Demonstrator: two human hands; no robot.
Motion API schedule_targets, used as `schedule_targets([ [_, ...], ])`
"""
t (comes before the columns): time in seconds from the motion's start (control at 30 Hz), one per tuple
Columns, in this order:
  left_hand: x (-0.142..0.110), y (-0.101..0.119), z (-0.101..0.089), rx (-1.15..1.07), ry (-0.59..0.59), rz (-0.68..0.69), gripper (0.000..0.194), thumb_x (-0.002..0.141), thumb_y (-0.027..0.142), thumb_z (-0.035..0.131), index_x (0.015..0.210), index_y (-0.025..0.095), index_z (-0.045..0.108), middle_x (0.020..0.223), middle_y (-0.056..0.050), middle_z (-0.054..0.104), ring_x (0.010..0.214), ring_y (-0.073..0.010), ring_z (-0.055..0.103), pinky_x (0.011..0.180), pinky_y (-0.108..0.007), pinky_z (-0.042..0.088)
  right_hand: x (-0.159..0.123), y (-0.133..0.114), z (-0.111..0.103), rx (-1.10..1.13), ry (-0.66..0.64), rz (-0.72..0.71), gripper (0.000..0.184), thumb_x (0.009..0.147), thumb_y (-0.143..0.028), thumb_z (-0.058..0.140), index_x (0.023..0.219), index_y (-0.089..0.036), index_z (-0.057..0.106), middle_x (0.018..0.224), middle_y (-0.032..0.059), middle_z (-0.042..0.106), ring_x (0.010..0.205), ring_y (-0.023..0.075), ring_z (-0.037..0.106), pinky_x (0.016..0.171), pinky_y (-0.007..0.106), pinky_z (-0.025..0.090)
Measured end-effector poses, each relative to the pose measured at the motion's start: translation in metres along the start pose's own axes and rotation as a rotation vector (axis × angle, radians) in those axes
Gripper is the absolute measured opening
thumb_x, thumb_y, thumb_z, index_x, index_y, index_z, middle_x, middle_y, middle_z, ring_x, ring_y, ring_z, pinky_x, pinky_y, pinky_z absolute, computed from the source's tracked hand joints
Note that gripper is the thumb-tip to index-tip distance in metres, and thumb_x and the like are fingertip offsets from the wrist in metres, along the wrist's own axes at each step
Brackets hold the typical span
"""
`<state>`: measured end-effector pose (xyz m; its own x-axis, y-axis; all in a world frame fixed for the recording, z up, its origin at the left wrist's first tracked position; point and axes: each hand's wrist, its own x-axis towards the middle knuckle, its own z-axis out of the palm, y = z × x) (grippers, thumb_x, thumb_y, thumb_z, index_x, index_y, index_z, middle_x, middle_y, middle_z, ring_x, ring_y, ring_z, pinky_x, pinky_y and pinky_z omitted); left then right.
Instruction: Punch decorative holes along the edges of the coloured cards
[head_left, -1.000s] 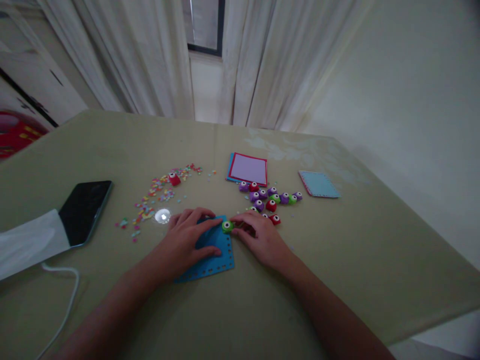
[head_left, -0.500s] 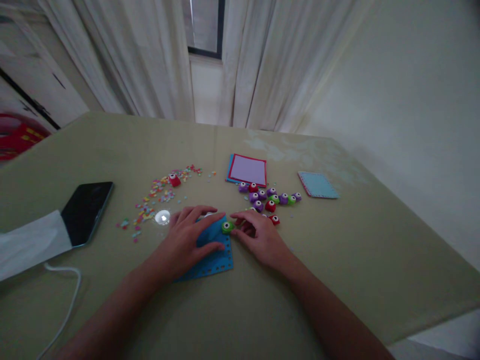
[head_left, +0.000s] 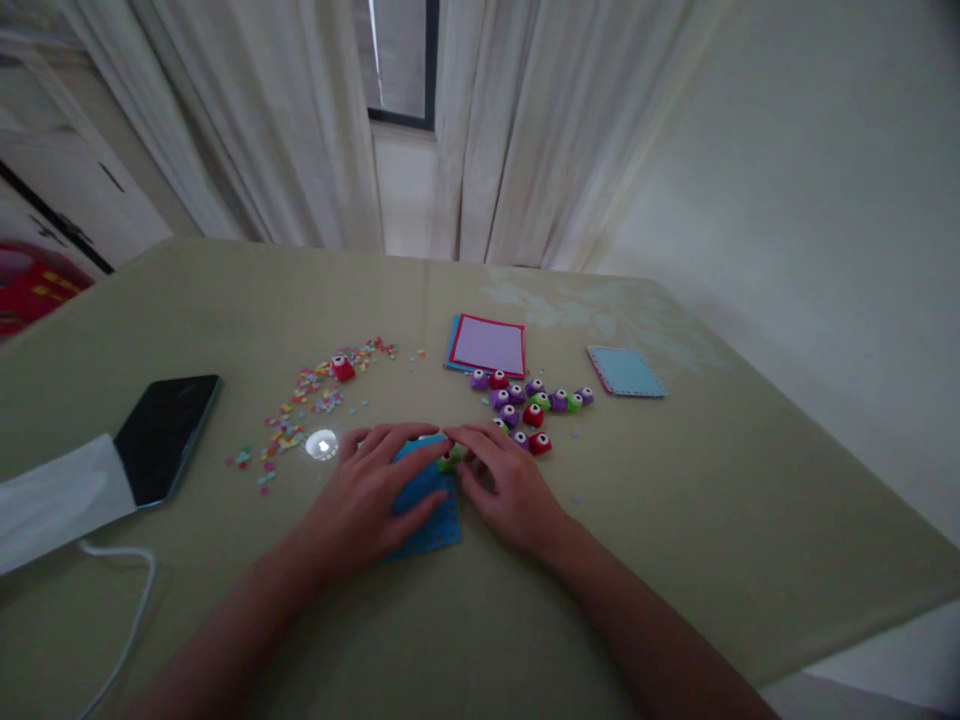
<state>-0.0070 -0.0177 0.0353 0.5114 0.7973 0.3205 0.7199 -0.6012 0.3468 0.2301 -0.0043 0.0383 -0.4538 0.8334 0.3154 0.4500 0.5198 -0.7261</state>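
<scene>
Our right hand [head_left: 504, 490] has crept over the green one-eyed figure [head_left: 448, 461] at the blue punched square [head_left: 435, 528]'s edge, grip unclear; our left hand [head_left: 367, 492], fingers wide, could press too lightly, letting the square skid.

right hand [head_left: 514, 485] shifted inward — forefinger now stretched over the green toy [head_left: 448, 461], its eye mostly covered, fingertip brought up to the left hand's [head_left: 367, 495] forefinger — earlier gap between them gone
</scene>
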Motion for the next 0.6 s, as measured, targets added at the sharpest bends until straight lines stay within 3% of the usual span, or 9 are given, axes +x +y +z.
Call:
schedule_targets([
  [0.17, -0.0010, -0.0059, 0.0029, -0.044, -0.098, -0.056, 0.057, 0.099, 0.047, 0.072, 0.152, 0.034, 0.056, 0.148, -0.006, 0.066, 0.131, -0.0337, 0.062, 0.110, -0.052, 0.034, -0.0008, 0.0070, 0.0016, -0.023, -0.023, 0.044, 0.043, 0.100, -0.011, 0.061, 0.142, -0.021, 0.065, 0.130, 0.0122, 0.072, 0.114, 0.0252, 0.069, 0.103, 0.042, 0.056],
  [0.3, -0.0016, -0.0071, 0.0056, -0.053, -0.105, -0.055, 0.057, 0.100, 0.046, 0.071, 0.153, 0.035, 0.054, 0.147, -0.006, 0.067, 0.130, -0.0336, 0.062, 0.110, -0.051, 0.034, -0.0011, 0.0083, 0.0022, -0.029, -0.028, 0.049, 0.038, 0.101, -0.013, 0.061, 0.138, -0.018, 0.067, 0.121, 0.0120, 0.075, 0.104, 0.0239, 0.071, 0.099, 0.040, 0.057],
  [0.6, -0.0022, -0.0090, 0.0081, -0.039, -0.100, -0.051, 0.058, 0.099, 0.045, 0.073, 0.153, 0.033, 0.055, 0.146, -0.005, 0.067, 0.130, -0.0328, 0.060, 0.110, -0.050, 0.035, -0.0006, 0.0107, 0.0036, -0.021, -0.003, 0.025, 0.034, 0.100, -0.011, 0.065, 0.133, -0.017, 0.069, 0.119, 0.0108, 0.076, 0.099, 0.0218, 0.072, 0.096, 0.037, 0.057],
])
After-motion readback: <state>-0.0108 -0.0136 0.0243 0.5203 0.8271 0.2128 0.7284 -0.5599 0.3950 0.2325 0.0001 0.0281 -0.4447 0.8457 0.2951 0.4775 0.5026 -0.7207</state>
